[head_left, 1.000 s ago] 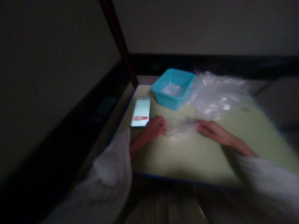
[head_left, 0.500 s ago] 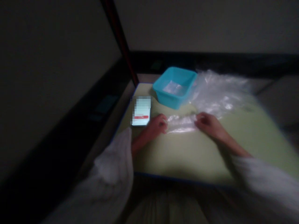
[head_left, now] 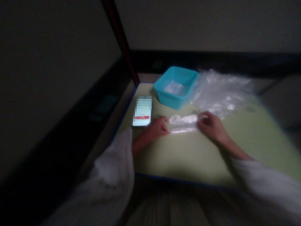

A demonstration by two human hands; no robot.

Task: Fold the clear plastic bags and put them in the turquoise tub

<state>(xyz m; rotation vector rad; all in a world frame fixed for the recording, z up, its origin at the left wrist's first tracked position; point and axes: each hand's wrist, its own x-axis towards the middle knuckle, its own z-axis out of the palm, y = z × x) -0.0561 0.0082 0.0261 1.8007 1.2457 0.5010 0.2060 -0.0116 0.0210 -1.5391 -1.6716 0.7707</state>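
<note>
A clear plastic bag [head_left: 183, 123], folded into a narrow strip, stretches between my two hands low over the pale green table [head_left: 185, 153]. My left hand [head_left: 161, 125] is closed on its left end, with the fingers bent. At the other end my right hand [head_left: 209, 123] pinches the plastic between thumb and fingers. Just left of my left hand lies a lit phone [head_left: 142, 111], its screen partly pixelated. The picture is dim and somewhat blurred, so fine folds in the plastic are hard to make out.
Behind my hands stands a turquoise plastic basket [head_left: 169, 99] with some folded clear plastic [head_left: 174, 87] inside. A loose heap of clear plastic bags [head_left: 223, 92] spreads over the back right of the table. A dark red pole [head_left: 122, 44] rises behind the table's far left corner.
Both hands keep hold of the bag and have barely moved. The strip looks slightly flatter and straighter than before.
</note>
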